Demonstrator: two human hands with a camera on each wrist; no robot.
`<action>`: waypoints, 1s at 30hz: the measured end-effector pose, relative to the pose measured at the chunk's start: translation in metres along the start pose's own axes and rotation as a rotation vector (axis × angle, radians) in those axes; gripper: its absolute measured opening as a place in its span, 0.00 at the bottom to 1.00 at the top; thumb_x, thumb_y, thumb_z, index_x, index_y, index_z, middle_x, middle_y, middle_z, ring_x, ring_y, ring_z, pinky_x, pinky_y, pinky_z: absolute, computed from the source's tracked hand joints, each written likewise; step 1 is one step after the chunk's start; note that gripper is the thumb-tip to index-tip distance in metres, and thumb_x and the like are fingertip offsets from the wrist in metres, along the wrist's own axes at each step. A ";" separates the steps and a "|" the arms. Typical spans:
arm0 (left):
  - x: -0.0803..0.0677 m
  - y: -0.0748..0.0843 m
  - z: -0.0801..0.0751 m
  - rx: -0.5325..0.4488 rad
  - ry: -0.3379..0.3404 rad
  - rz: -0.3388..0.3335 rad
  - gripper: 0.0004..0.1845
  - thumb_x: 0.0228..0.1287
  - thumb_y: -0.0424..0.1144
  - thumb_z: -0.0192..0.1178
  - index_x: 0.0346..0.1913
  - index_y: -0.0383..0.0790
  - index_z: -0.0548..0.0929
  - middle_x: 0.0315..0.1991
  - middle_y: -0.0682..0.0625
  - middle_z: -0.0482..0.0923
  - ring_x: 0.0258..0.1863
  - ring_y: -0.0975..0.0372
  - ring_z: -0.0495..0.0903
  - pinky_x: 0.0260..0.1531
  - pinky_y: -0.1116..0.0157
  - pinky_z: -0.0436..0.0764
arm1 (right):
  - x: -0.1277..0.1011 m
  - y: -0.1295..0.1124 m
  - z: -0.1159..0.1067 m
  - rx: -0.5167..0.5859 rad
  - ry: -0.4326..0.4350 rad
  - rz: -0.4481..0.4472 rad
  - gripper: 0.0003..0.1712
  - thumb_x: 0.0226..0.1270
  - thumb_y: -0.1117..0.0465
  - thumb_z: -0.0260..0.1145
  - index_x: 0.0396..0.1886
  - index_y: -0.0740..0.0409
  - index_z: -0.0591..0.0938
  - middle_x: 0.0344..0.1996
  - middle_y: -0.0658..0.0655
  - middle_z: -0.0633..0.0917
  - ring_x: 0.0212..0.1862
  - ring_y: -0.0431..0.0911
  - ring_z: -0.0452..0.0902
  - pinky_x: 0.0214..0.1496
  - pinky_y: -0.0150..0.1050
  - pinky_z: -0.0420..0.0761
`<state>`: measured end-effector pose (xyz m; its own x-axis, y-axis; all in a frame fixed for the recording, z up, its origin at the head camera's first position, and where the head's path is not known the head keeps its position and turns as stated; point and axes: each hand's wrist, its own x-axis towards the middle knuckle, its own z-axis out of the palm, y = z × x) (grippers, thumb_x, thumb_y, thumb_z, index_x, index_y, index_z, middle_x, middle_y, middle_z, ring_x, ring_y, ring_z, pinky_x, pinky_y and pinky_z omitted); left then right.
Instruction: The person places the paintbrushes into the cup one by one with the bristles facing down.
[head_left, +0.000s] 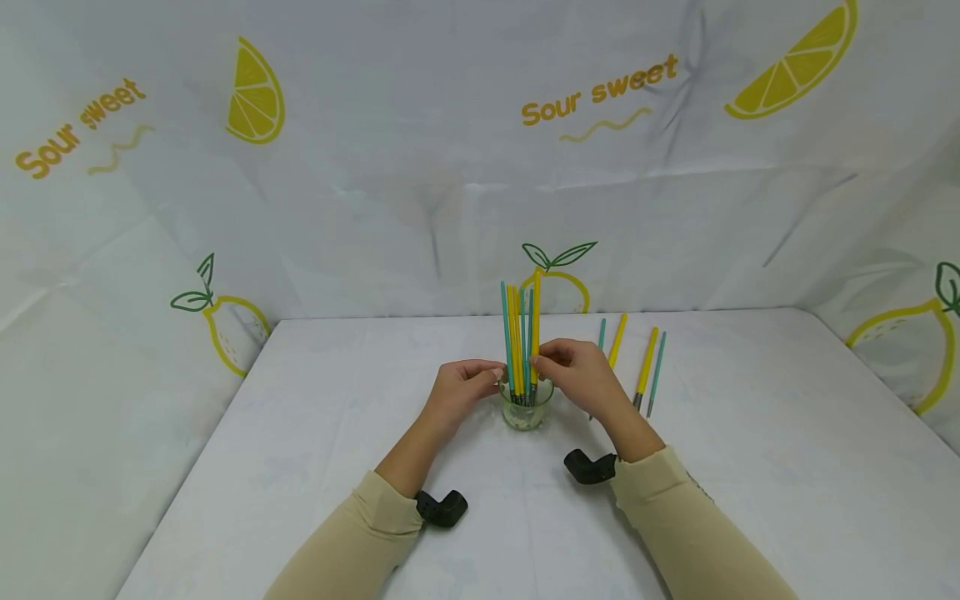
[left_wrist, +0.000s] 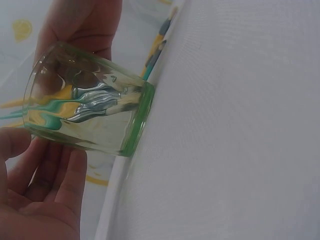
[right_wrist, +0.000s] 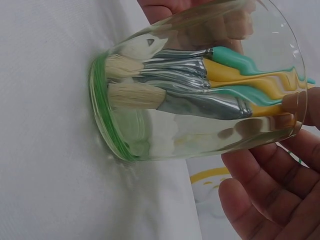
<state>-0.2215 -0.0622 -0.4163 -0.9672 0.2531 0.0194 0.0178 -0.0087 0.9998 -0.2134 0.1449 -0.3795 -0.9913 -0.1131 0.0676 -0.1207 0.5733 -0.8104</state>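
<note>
A clear glass [head_left: 525,419] with a green-tinted base stands upright on the white table. In it several paintbrushes [head_left: 513,333] with yellow and teal handles stand bristles down. At the rim on the left, my left hand [head_left: 459,390] holds the glass between thumb and fingers. My right hand [head_left: 587,379] pinches a yellow-handled paintbrush [head_left: 536,321] at the glass's right side. Through the glass, the right wrist view shows its wide pale bristles [right_wrist: 136,96] near the base, below the narrower brushes in that picture.
Right of the glass lie more brushes: a yellow one [head_left: 647,360] and a teal one [head_left: 657,371], plus another yellow brush [head_left: 618,337] and teal brush [head_left: 602,333] partly behind my right hand. A lemon-printed white cloth [head_left: 375,208] hangs behind the table.
</note>
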 end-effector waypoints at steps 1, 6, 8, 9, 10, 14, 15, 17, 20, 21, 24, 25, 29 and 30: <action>0.000 0.000 0.000 0.001 -0.001 0.004 0.14 0.68 0.37 0.59 0.48 0.29 0.86 0.47 0.42 0.86 0.45 0.59 0.85 0.51 0.62 0.85 | 0.000 0.000 0.000 -0.002 -0.001 0.000 0.20 0.69 0.47 0.64 0.49 0.56 0.85 0.38 0.53 0.88 0.41 0.46 0.82 0.46 0.43 0.84; -0.002 0.005 0.000 -0.005 -0.008 0.005 0.14 0.67 0.36 0.59 0.47 0.28 0.86 0.47 0.40 0.86 0.45 0.60 0.85 0.51 0.62 0.85 | 0.001 0.000 -0.001 0.001 -0.011 0.003 0.21 0.69 0.46 0.63 0.50 0.56 0.84 0.40 0.54 0.88 0.42 0.46 0.83 0.47 0.44 0.84; -0.002 0.004 0.000 -0.006 -0.009 0.005 0.14 0.67 0.36 0.59 0.48 0.28 0.86 0.48 0.40 0.85 0.45 0.59 0.85 0.51 0.61 0.85 | 0.001 0.000 -0.001 0.004 -0.015 0.005 0.21 0.69 0.46 0.63 0.50 0.55 0.84 0.40 0.54 0.88 0.43 0.47 0.82 0.47 0.44 0.84; -0.002 0.004 0.000 -0.006 -0.009 0.002 0.14 0.67 0.36 0.59 0.48 0.28 0.86 0.48 0.40 0.85 0.45 0.59 0.85 0.51 0.61 0.85 | 0.001 0.001 -0.001 0.003 -0.018 0.005 0.21 0.69 0.45 0.63 0.50 0.55 0.84 0.40 0.54 0.88 0.43 0.47 0.82 0.47 0.44 0.84; -0.002 0.004 0.000 -0.004 -0.009 0.001 0.14 0.68 0.36 0.59 0.48 0.28 0.85 0.48 0.40 0.85 0.45 0.59 0.85 0.51 0.61 0.85 | 0.001 0.001 -0.001 0.004 -0.018 0.003 0.21 0.69 0.45 0.63 0.50 0.55 0.84 0.40 0.54 0.88 0.43 0.47 0.82 0.46 0.43 0.84; 0.001 -0.001 0.000 -0.001 -0.005 0.008 0.15 0.68 0.37 0.59 0.48 0.29 0.85 0.47 0.41 0.86 0.45 0.60 0.85 0.50 0.61 0.85 | 0.001 0.002 -0.004 0.002 -0.017 -0.010 0.21 0.70 0.44 0.62 0.50 0.54 0.84 0.39 0.54 0.87 0.41 0.47 0.82 0.42 0.41 0.83; 0.002 -0.002 0.000 0.000 -0.004 0.006 0.14 0.68 0.37 0.59 0.48 0.29 0.86 0.47 0.41 0.86 0.45 0.60 0.85 0.50 0.62 0.85 | 0.001 0.003 -0.005 0.004 -0.015 -0.015 0.21 0.70 0.44 0.62 0.50 0.54 0.84 0.39 0.54 0.87 0.41 0.48 0.82 0.41 0.40 0.83; 0.002 -0.002 -0.001 0.001 -0.006 0.005 0.14 0.67 0.37 0.59 0.48 0.29 0.86 0.47 0.41 0.86 0.45 0.61 0.85 0.50 0.62 0.85 | 0.002 0.005 -0.008 0.006 -0.003 -0.021 0.21 0.70 0.43 0.62 0.49 0.53 0.85 0.38 0.54 0.87 0.40 0.49 0.83 0.40 0.39 0.82; 0.003 -0.004 0.000 -0.001 -0.010 0.001 0.14 0.67 0.37 0.60 0.48 0.29 0.86 0.48 0.41 0.86 0.45 0.61 0.85 0.50 0.62 0.85 | 0.003 0.007 -0.014 0.012 0.029 -0.023 0.22 0.69 0.41 0.62 0.48 0.53 0.85 0.38 0.56 0.88 0.39 0.49 0.84 0.40 0.40 0.83; 0.003 -0.004 0.000 -0.002 -0.012 0.002 0.15 0.67 0.37 0.60 0.48 0.28 0.85 0.48 0.41 0.85 0.45 0.61 0.85 0.50 0.62 0.85 | 0.003 0.008 -0.017 0.014 0.038 -0.022 0.23 0.69 0.41 0.62 0.48 0.54 0.85 0.38 0.56 0.88 0.39 0.50 0.84 0.40 0.41 0.84; 0.003 -0.004 0.000 -0.004 -0.014 -0.003 0.15 0.68 0.37 0.60 0.49 0.28 0.85 0.49 0.41 0.85 0.45 0.62 0.85 0.51 0.62 0.85 | 0.005 0.012 -0.027 0.012 0.060 -0.006 0.25 0.70 0.42 0.61 0.49 0.57 0.84 0.40 0.60 0.88 0.40 0.50 0.84 0.42 0.45 0.85; 0.003 -0.004 0.000 -0.004 -0.015 -0.003 0.15 0.68 0.37 0.60 0.49 0.28 0.85 0.49 0.40 0.85 0.45 0.61 0.85 0.51 0.61 0.85 | 0.006 0.014 -0.030 0.004 0.063 0.000 0.25 0.70 0.42 0.61 0.50 0.58 0.84 0.41 0.61 0.87 0.40 0.50 0.84 0.42 0.46 0.85; 0.004 -0.002 -0.001 0.004 -0.013 -0.016 0.15 0.68 0.36 0.59 0.49 0.27 0.85 0.49 0.40 0.85 0.45 0.62 0.84 0.51 0.61 0.85 | 0.010 0.021 -0.045 -0.051 0.078 0.031 0.26 0.71 0.42 0.59 0.51 0.59 0.84 0.43 0.63 0.87 0.41 0.51 0.84 0.40 0.40 0.84; 0.004 -0.002 -0.002 0.007 -0.014 -0.017 0.14 0.68 0.35 0.59 0.49 0.27 0.85 0.49 0.39 0.85 0.45 0.62 0.84 0.51 0.61 0.85 | 0.011 0.023 -0.049 -0.072 0.081 0.038 0.26 0.71 0.42 0.59 0.51 0.59 0.84 0.43 0.63 0.87 0.41 0.51 0.84 0.40 0.39 0.84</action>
<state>-0.2256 -0.0629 -0.4182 -0.9639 0.2663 0.0021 0.0029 0.0025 1.0000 -0.2294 0.1963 -0.3688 -0.9959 -0.0257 0.0864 -0.0831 0.6333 -0.7695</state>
